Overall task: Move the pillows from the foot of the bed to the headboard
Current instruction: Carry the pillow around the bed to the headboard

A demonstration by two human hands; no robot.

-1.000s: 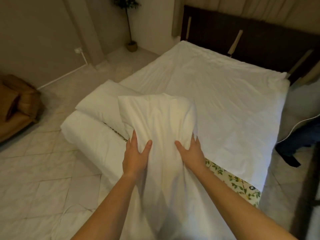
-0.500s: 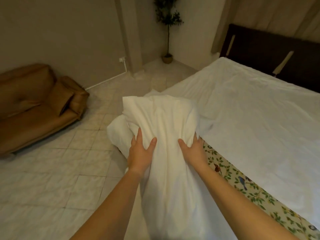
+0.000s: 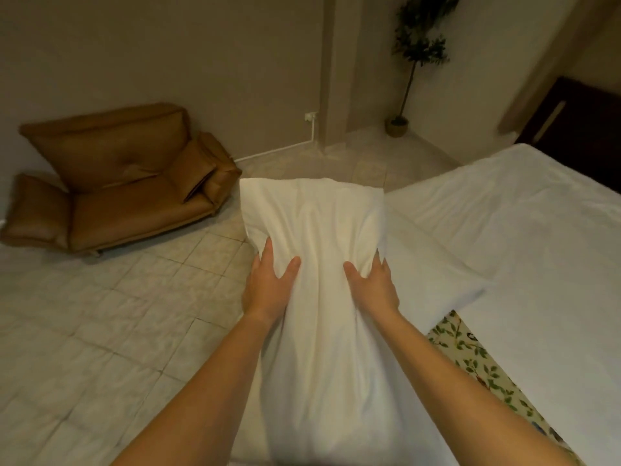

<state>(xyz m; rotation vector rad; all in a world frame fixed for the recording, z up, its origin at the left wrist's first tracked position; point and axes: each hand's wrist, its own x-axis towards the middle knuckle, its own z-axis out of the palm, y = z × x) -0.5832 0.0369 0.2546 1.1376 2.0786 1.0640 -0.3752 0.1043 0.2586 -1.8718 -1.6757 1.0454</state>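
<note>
pillow's up off the bed, headboard is way over on the right

the pillow [image 3: 316, 250] is held out in front at about chest level, long way up, over the tiled floor [image 3: 100, 331] just off the foot corner of the bed [image 3: 537, 250]. left hand [image 3: 268, 287] clamps its left edge, right hand [image 3: 373, 284] clamps the right edge, thumbs pressed into the front and the other fingers wrapped round the back, both closed firmly on the fabric. a second pillow [image 3: 433, 277] lies on the bed corner just right of the held one, not carried yet.

for this step i'd say keep both grips where they are, since the case looks loose and the filling will probably slump if one side lets go. walk it along the bed side towards the headboard [image 3: 584, 129], which only peeks in dark at the far right, well apart from the hands. lay it flat up against it rather than tossing it.

hard to see: the pillow's bottom end runs out of frame, the fingers behind it are hidden, and most of the headboard is cut off. the brown sofa [image 3: 117, 183] and potted plant [image 3: 416, 62] sit off to the side, not in the way.
</note>
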